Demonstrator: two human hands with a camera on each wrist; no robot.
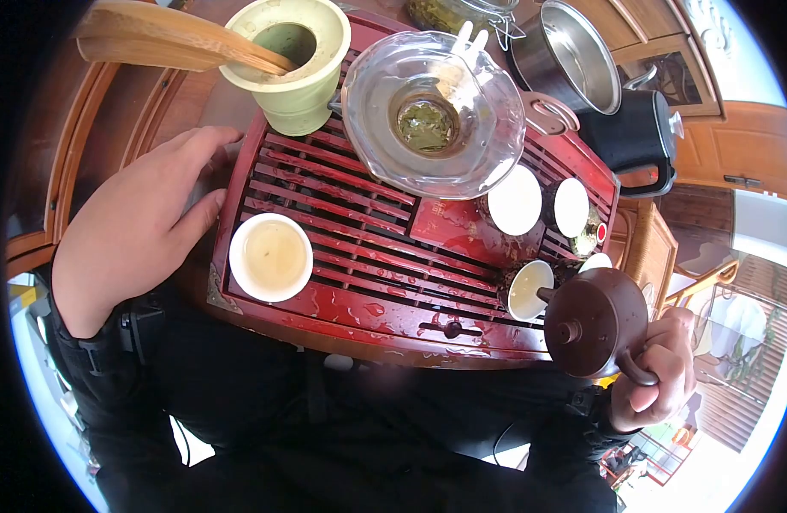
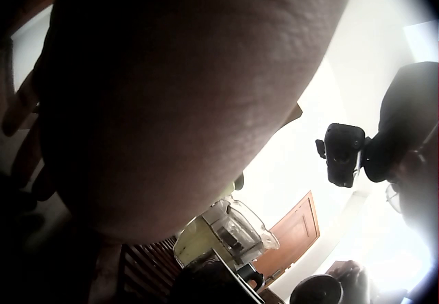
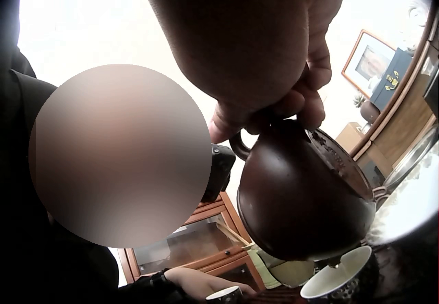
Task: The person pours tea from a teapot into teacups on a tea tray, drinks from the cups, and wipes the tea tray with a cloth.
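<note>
My right hand [image 1: 667,372] grips the handle of a dark brown clay teapot [image 1: 599,329]. Its lid is on, and it tilts with the spout over a patterned cup [image 1: 530,292] at the right of the red slatted tea tray [image 1: 351,318]. In the right wrist view, the round teapot body [image 3: 302,198] hangs just above the cup rim [image 3: 336,276]. My left hand [image 1: 141,227] lies at the tray's left edge, fingers loosely extended, holding nothing. Near it stands a white-rimmed cup [image 1: 272,256] with pale yellow tea. In the left wrist view, the arm hides most of the scene.
A lobed glass vessel [image 1: 376,145] with wet leaves in its middle stands on the tray, beside a pale green pot [image 1: 299,111] of wooden tools [image 1: 154,38]. More cups [image 1: 515,201] stand right. Behind are a steel pot [image 1: 535,64], a black kettle [image 1: 624,128] and a leaf jar [image 1: 449,15].
</note>
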